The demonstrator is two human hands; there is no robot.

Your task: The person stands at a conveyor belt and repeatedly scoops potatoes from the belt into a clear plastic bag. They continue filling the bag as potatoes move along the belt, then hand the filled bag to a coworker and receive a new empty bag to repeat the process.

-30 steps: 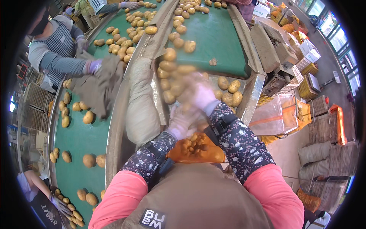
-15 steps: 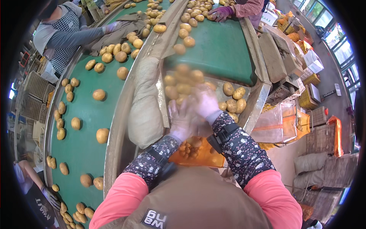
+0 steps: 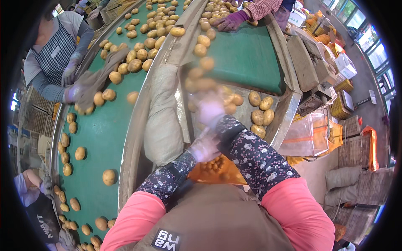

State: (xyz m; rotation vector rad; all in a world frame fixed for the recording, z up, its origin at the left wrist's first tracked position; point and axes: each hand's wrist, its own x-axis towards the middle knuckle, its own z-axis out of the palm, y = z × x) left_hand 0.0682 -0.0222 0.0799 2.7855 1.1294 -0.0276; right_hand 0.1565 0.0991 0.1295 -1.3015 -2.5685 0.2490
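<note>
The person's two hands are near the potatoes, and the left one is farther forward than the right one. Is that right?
Not quite: the right hand is the one farther forward, and the left hand is behind it. The head view shows this. Both are near the potatoes, as you said.

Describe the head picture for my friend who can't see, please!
A person's blurred right hand is by potatoes in a metal chute at a green conveyor belt's end; the left hand is nearer an orange bag. A co-worker at left holds brown cloth.
</note>
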